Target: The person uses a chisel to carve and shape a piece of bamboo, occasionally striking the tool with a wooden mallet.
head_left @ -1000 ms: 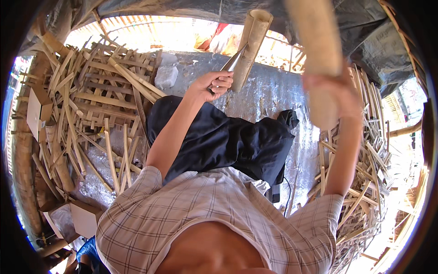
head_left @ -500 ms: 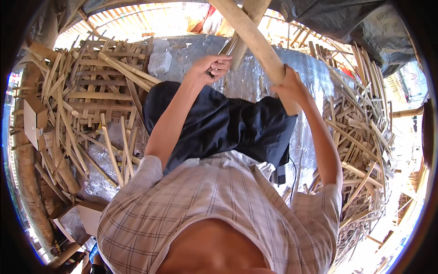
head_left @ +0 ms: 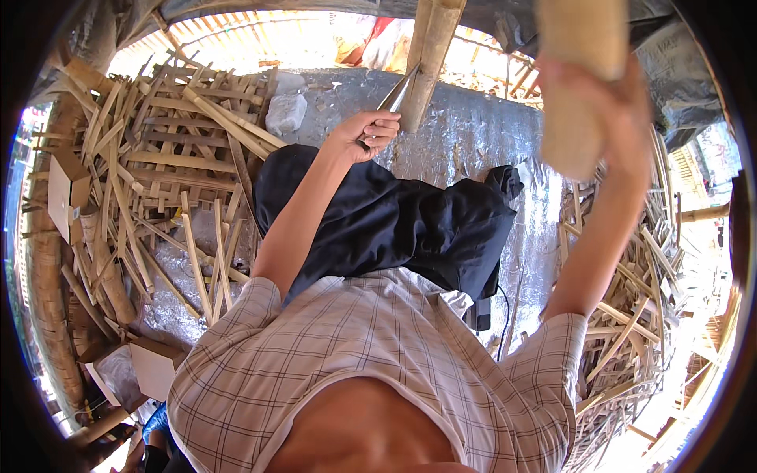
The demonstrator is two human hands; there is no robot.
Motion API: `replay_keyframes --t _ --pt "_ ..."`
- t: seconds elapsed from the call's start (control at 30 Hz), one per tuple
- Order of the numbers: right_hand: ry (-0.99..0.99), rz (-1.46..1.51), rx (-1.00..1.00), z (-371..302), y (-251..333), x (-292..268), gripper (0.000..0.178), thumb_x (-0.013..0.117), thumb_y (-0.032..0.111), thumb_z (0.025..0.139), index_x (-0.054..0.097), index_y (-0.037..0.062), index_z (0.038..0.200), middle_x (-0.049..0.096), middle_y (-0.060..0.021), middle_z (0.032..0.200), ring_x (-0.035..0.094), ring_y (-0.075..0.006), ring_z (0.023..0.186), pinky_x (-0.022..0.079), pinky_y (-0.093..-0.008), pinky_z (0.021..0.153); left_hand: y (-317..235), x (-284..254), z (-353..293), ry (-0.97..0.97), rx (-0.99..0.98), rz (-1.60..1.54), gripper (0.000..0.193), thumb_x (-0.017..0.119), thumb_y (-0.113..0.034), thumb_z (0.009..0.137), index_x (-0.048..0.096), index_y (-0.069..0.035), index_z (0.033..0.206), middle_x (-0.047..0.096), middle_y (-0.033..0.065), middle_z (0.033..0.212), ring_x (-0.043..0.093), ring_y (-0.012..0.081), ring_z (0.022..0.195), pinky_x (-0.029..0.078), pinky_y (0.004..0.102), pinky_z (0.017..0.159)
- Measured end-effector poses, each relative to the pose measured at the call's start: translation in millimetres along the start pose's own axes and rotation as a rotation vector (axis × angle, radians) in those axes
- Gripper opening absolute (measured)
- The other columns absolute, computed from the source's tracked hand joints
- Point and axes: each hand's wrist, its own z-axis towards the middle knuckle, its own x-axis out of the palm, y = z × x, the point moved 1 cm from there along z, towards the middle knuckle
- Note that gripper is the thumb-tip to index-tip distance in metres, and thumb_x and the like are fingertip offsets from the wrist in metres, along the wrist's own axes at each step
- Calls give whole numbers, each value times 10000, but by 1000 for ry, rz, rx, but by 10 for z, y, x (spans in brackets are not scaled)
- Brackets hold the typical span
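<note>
My left hand [head_left: 369, 134] is closed round the dark handle of a knife [head_left: 397, 93]. Its shiny blade points up and away, the tip against the side of an upright bamboo pole [head_left: 431, 63] just beyond that hand. Up at the right, my right hand [head_left: 628, 126] grips a thick pale wooden club [head_left: 579, 94] near its lower end. Motion blurs both that hand and the club, which is apart from the pole and the knife. Below my left hand are my legs in dark trousers [head_left: 386, 221].
Split bamboo strips [head_left: 177, 158] lie in a woven heap at the left, and another heap [head_left: 623, 292] fills the right. A whitish lump [head_left: 286, 113] rests on the grey sheet [head_left: 473, 130]. Open cardboard boxes [head_left: 154, 369] stand at lower left. Dark tarp [head_left: 666, 79] hangs at upper right.
My right hand has lifted the club up and to the right, away from its crossing over the bamboo pole. My left hand and the knife have barely moved.
</note>
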Motion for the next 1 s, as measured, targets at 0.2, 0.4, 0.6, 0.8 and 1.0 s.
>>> replay_keyframes --t 0.2,0.4,0.6,0.8,1.0 --pt "-502 -294 -689 293 -61 -145 401 836 166 714 691 -31 1032 736 -121 921 712 -181 837 566 -326 784 82 15 0 -17 22 13 304 552 -44 1015 395 -117 766 351 -65 622 287 -8 402 228 171 330" --pt "88 -615 58 -318 -1799 518 588 871 199 643 619 -25 1125 715 -255 1070 723 -331 998 574 -444 861 66 7 145 -158 -16 -168 303 570 -46 1001 401 -111 759 371 -43 618 300 13 407 248 175 345" --pt "484 -848 413 -1073 -3727 1366 778 891 223 528 590 20 1216 653 -286 1199 599 -449 1224 514 -546 995 758 -1729 11 -325 176 -374 335 551 -64 952 381 -133 672 320 -20 547 324 78 438 256 213 384" --pt "514 -647 535 -1094 -3871 1138 786 858 355 525 608 -78 1131 675 -310 1106 667 -447 1036 537 -467 921 763 -1369 -69 -306 -125 -177 333 552 -95 996 423 -130 691 367 -66 545 363 41 438 296 194 393" --pt "521 -599 607 -1097 -3737 1196 716 842 336 561 636 -40 1134 699 -282 1057 684 -437 1006 559 -461 897 858 -1523 -89 -525 -46 -66 303 605 -88 965 441 -124 712 426 -47 593 410 50 492 335 204 448"
